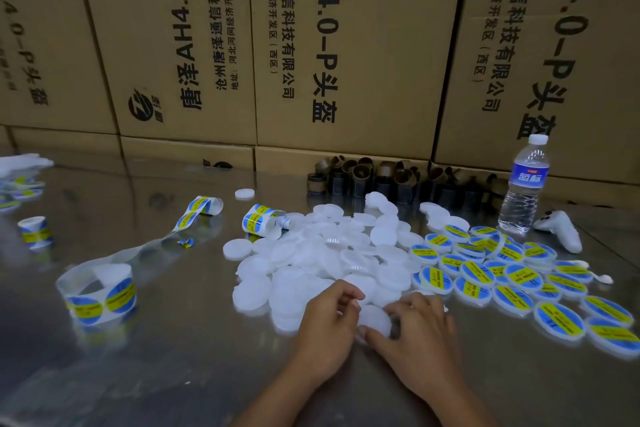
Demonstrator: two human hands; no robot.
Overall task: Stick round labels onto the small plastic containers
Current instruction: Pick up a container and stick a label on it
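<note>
Steel table, cartons behind. We grip 1 blank container at pile's near edge: left hand pinches rim, right hand curls round it, likely steadying for label. We keep labelled ones apart at right, roll at left.

We see a shiny metal table backed by stacked brown cardboard boxes printed with large black lettering. Against the boxes stands a cluster of short brown and dark tubes. To their right, a clear water bottle with a blue label stands upright, and a white controller-shaped object lies just beside it. White fabric lies at the far left.
</note>
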